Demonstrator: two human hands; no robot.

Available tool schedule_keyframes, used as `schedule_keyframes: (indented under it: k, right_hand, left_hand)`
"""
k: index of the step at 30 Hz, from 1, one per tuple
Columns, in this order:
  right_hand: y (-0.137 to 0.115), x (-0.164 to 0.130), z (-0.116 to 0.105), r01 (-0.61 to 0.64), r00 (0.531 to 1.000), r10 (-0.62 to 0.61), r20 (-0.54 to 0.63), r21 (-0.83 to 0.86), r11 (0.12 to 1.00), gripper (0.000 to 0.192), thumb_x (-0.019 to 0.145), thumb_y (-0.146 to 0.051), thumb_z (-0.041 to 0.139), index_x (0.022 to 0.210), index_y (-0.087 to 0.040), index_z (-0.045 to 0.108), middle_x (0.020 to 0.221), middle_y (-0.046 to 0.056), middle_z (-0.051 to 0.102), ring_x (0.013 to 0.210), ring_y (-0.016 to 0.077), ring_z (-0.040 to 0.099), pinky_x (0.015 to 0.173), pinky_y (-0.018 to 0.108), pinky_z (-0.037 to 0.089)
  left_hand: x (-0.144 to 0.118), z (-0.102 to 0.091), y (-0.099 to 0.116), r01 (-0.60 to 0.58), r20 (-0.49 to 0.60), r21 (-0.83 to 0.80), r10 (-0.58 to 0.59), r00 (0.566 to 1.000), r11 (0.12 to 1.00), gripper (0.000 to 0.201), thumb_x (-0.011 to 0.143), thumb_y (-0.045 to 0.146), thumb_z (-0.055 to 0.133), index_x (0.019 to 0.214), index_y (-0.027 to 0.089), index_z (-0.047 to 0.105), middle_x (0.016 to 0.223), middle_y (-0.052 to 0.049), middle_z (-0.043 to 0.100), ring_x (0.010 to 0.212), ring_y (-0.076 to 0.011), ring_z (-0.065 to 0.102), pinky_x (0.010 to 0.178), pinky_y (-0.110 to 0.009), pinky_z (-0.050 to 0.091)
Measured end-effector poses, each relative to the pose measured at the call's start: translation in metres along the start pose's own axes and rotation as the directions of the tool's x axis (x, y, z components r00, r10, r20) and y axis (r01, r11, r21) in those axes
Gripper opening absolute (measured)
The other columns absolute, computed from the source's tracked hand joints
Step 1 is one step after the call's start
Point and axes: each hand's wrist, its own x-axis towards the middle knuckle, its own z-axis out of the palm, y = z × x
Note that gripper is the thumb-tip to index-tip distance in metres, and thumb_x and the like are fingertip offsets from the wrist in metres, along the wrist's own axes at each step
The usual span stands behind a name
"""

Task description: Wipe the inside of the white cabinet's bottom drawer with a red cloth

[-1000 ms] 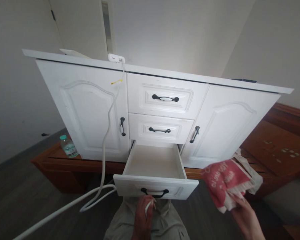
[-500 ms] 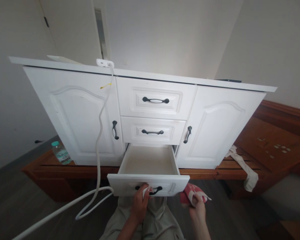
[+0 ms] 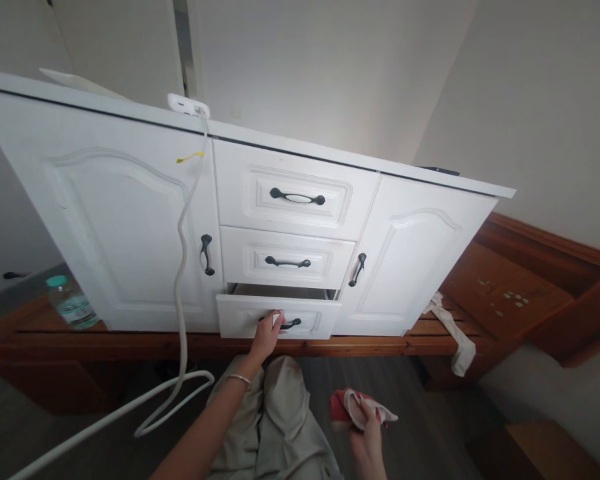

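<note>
Gripping the drawer (image 3: 245, 319) by its handle (image 3: 291, 325) with our left hand (image 3: 266, 335), it sits nearly shut; our right hand (image 3: 365, 433), below right, clenches a red cloth (image 3: 341, 408).

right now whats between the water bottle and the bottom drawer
In the head view, the hanging white cable crosses between the water bottle and the bottom drawer, over the left cabinet door.

Plain pale walls (image 3: 530, 100) meet in a corner at 1 o'clock. The floor (image 3: 420, 427) is dark grey wood. A low brown wooden platform (image 3: 505, 293) runs from 9 to 3 o'clock. Light is soft daylight.
</note>
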Motion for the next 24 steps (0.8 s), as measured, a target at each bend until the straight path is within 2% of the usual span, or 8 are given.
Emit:
schedule_keyframes:
  k: [2,6,11,14,16,19,21,24]
  right_hand:
    - [-0.004,-0.005,-0.003,-0.035,0.999,0.035,-0.037,0.016,0.999,0.027,0.047,-0.024,0.081,0.069,-0.025,0.066,0.069,-0.002,0.075,0.064,0.0243,0.073,0.063,0.041,0.062]
    - [-0.013,-0.014,0.004,-0.016,1.000,0.017,0.005,-0.038,0.999,0.032,0.046,-0.027,0.082,0.074,-0.025,0.066,0.071,-0.004,0.076,0.065,0.0209,0.073,0.065,0.037,0.063]
    - [-0.015,-0.026,0.024,-0.056,0.996,0.059,0.066,-0.037,0.998,0.035,0.045,-0.031,0.083,0.074,-0.024,0.065,0.070,-0.002,0.076,0.065,0.0223,0.073,0.068,0.040,0.063]
    - [-0.012,-0.025,0.045,-0.106,0.988,0.108,0.107,-0.025,0.994,0.034,0.046,-0.032,0.082,0.074,-0.024,0.064,0.069,-0.002,0.075,0.064,0.0241,0.073,0.067,0.044,0.063]
    - [-0.013,-0.017,0.067,-0.132,0.982,0.131,0.137,-0.001,0.991,0.034,0.046,-0.029,0.082,0.075,-0.024,0.063,0.069,-0.002,0.074,0.062,0.0240,0.072,0.065,0.044,0.063]
    - [-0.019,0.002,0.117,-0.097,0.982,0.087,0.167,0.054,0.994,0.035,0.048,-0.019,0.079,0.078,-0.022,0.062,0.071,-0.004,0.073,0.064,0.0182,0.070,0.064,0.034,0.061]
    - [-0.025,0.014,0.160,-0.039,0.986,0.029,0.165,0.059,0.997,0.033,0.049,-0.014,0.076,0.077,-0.021,0.061,0.070,-0.005,0.071,0.063,0.0133,0.067,0.063,0.026,0.058]
    - [-0.026,0.021,0.229,0.048,0.957,-0.048,0.286,0.006,0.999,0.030,0.053,-0.016,0.074,0.078,-0.020,0.058,0.070,-0.003,0.068,0.064,0.0149,0.065,0.062,0.028,0.057]
  left_hand:
    - [0.015,0.003,-0.003,0.003,-0.004,-0.002,-0.003,1.000,1.000,0.051,0.091,0.067,0.047,0.080,0.019,0.064,0.082,-0.005,0.066,0.077,-0.0217,0.067,0.063,-0.037,0.066]
    - [0.036,0.005,-0.008,0.001,-0.004,0.001,-0.001,1.000,1.000,0.051,0.089,0.067,0.049,0.076,0.020,0.063,0.081,-0.005,0.065,0.076,-0.0222,0.065,0.058,-0.035,0.063]
    - [0.050,0.002,-0.005,0.010,0.015,0.006,-0.010,1.000,1.000,0.051,0.086,0.067,0.052,0.072,0.020,0.064,0.074,-0.005,0.065,0.069,-0.0223,0.064,0.053,-0.033,0.059]
    - [0.047,-0.002,0.005,0.011,0.031,-0.014,-0.011,0.999,1.000,0.051,0.086,0.067,0.051,0.071,0.020,0.065,0.077,-0.006,0.068,0.075,-0.0232,0.067,0.059,-0.033,0.060]
    - [0.028,-0.004,0.008,0.003,0.008,-0.024,-0.003,1.000,1.000,0.050,0.088,0.066,0.049,0.078,0.020,0.066,0.083,-0.005,0.069,0.080,-0.0224,0.067,0.069,-0.034,0.061]
    - [-0.033,-0.004,-0.004,0.013,-0.088,-0.035,-0.016,0.996,0.999,0.049,0.093,0.064,0.042,0.098,0.021,0.064,0.095,-0.006,0.067,0.085,-0.0216,0.066,0.077,-0.036,0.060]
    - [-0.089,0.000,-0.024,0.100,-0.112,-0.068,-0.107,0.988,0.993,0.047,0.092,0.066,0.045,0.096,0.023,0.064,0.089,-0.004,0.066,0.081,-0.0219,0.065,0.076,-0.036,0.058]
    - [-0.164,0.009,-0.059,0.297,-0.055,-0.014,-0.297,0.953,0.955,0.057,0.086,0.080,0.040,0.078,0.027,0.061,0.075,-0.004,0.064,0.076,-0.0270,0.063,0.075,-0.042,0.055]
